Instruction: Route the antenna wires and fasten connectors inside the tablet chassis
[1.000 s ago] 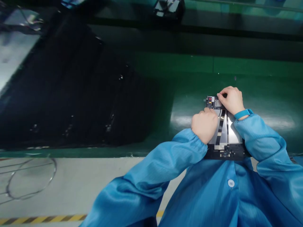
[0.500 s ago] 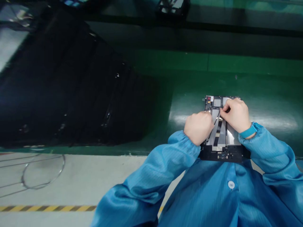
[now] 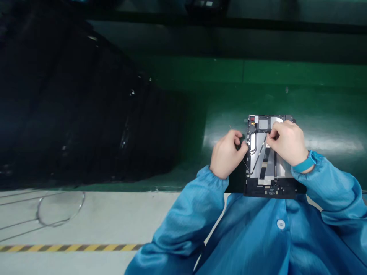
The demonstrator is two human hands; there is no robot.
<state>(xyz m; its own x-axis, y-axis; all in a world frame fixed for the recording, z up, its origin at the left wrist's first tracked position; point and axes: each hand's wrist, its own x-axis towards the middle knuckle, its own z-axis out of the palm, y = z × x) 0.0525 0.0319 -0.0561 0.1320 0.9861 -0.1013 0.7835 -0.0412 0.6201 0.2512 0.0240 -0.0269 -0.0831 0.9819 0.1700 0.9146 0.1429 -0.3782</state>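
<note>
An opened tablet-like device [image 3: 269,179] lies flat at the bench's front edge, its silver inner plate, black strips and small circuit parts facing up. My right hand [image 3: 288,141] rests over its upper right, thumb and forefinger pinched near the top of a thin black diagonal cable [image 3: 259,156]; what they hold is hidden. Beside the device's left edge is my left hand [image 3: 228,154], its fingers curled and the thumb bent towards them. A thin wire-like piece shows above and below this hand, but its grip is too small to make out.
Black sheeting [image 3: 86,114] covers the left part of the green bench [image 3: 195,133]. A dark ledge [image 3: 258,42] runs along the back. Below the bench, a wire ring [image 3: 60,225] and yellow-black floor tape [image 3: 69,248] show on the pale floor.
My left hand has moved left, off the device to beside its edge, uncovering the left side. My right hand stays pinched at nearly the same spot. The view has shifted slightly.
</note>
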